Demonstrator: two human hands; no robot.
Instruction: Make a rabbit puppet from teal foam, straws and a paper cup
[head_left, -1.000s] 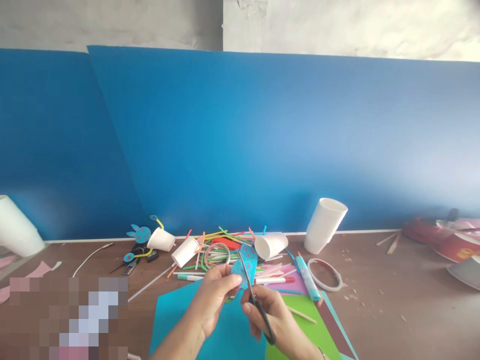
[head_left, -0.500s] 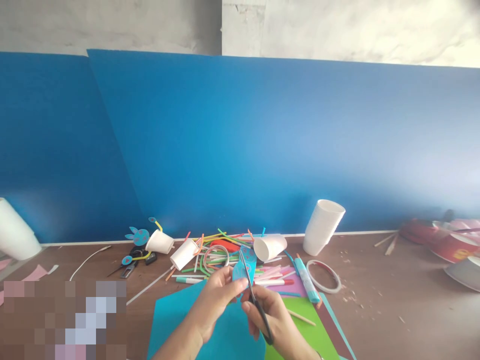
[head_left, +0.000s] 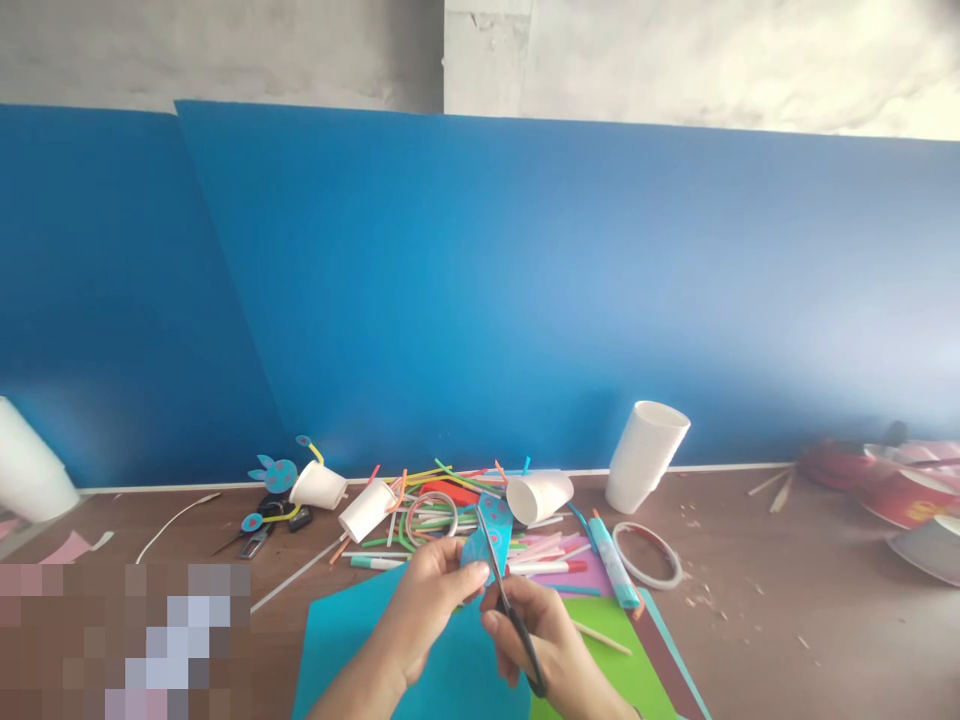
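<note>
Between the fingers of my left hand (head_left: 429,600) is a small piece of blue paper (head_left: 495,515) with reddish drawn marks. My right hand (head_left: 551,635) is closed around the black handles of a pair of scissors (head_left: 520,628). Their blades lie across the blue paper, close to my left thumb. Below both hands a large blue sheet (head_left: 450,660) lies on the table, with a green sheet (head_left: 622,670) beside it to the right. Just beyond my hands is a heap of coloured straws (head_left: 435,520).
Paper cups (head_left: 540,497) lie tipped around the straws, and a stack of white cups (head_left: 647,455) leans behind. A tape roll (head_left: 649,555) and a glue tube (head_left: 613,565) lie right. A blue paper rabbit head (head_left: 276,475) is at left. A blue panel (head_left: 525,300) bounds the table's back.
The blue paper has turned slightly in my left hand, and the scissors have shifted a little with it. Both hands stay in nearly the same place.
</note>
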